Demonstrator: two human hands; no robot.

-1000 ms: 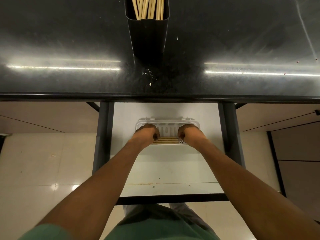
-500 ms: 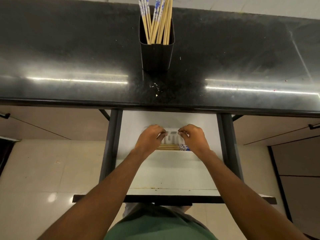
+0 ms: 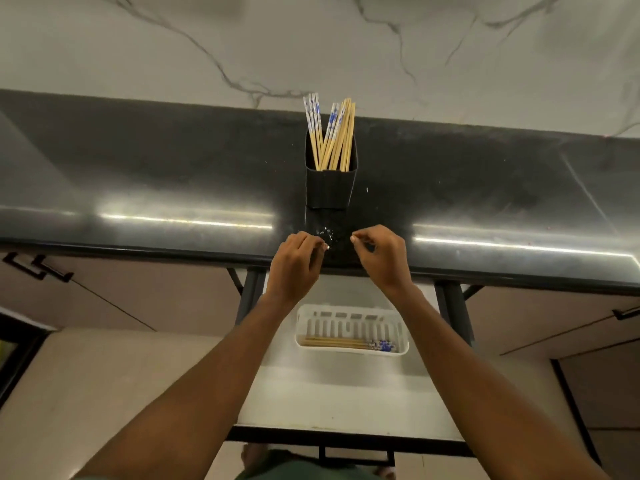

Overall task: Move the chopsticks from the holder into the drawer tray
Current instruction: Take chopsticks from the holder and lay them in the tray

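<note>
Both your hands are empty, left hand [image 3: 294, 263] and right hand [image 3: 381, 259], fingers loosely curled over the counter [image 3: 138, 188] edge, ready to grab more. Many chopsticks [image 3: 332, 136] stand in the black holder [image 3: 329, 188] just beyond. Some lie flat in the white tray [image 3: 351, 329] in the open drawer [image 3: 346, 393] below.

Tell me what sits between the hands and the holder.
Head view: only bare black counter with a small wet smear lies between the left hand, right hand and holder.
</note>
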